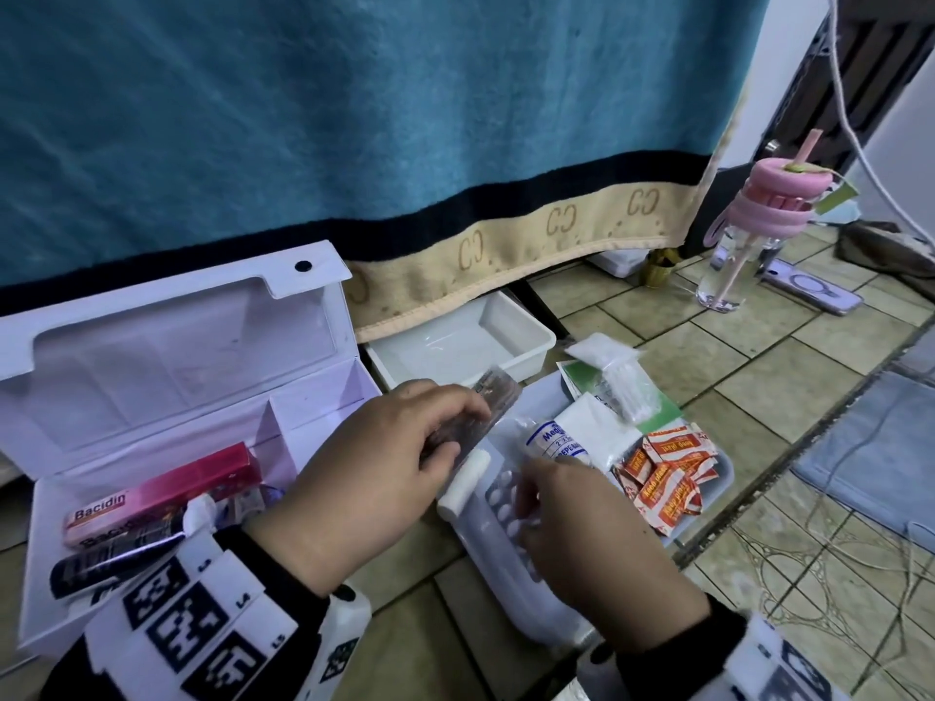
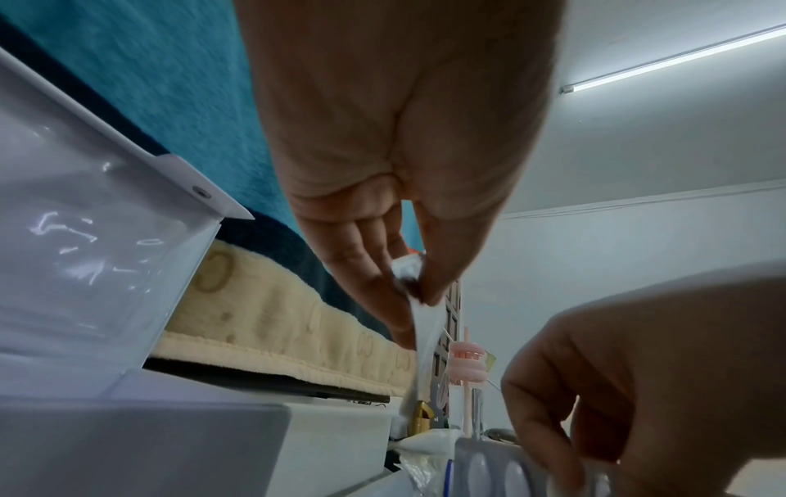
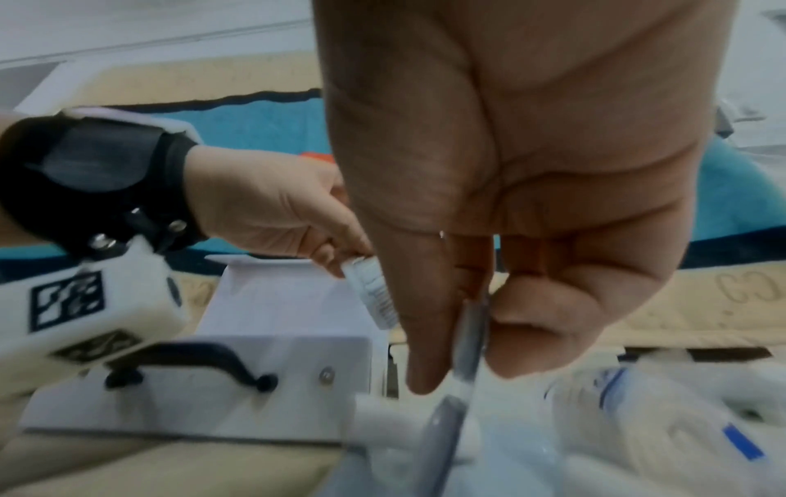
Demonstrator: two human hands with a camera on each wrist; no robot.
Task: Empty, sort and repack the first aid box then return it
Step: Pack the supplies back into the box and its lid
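The white first aid box (image 1: 167,346) stands open at the left with its lid up. A pink Bacidin carton (image 1: 162,493) and a dark tube (image 1: 116,554) lie inside it. My left hand (image 1: 455,432) pinches a dark foil strip (image 1: 485,402) over the gap between box and tray; the left wrist view shows thumb and fingers (image 2: 442,282) closed on that strip (image 2: 419,322). Over the pale tray (image 1: 726,475), my right hand (image 1: 526,493) pinches a blister strip of white pills (image 1: 501,503), which appears edge-on (image 3: 470,339) in the right wrist view.
The tray holds a bandage roll (image 1: 556,440), orange plaster packets (image 1: 663,478) and a bag of cotton swabs (image 1: 627,382). An empty white tub (image 1: 526,336) sits under the hanging blue blanket (image 1: 354,118). A pink-capped bottle (image 1: 749,235) and a phone (image 1: 809,288) stand on the tiled floor to the right.
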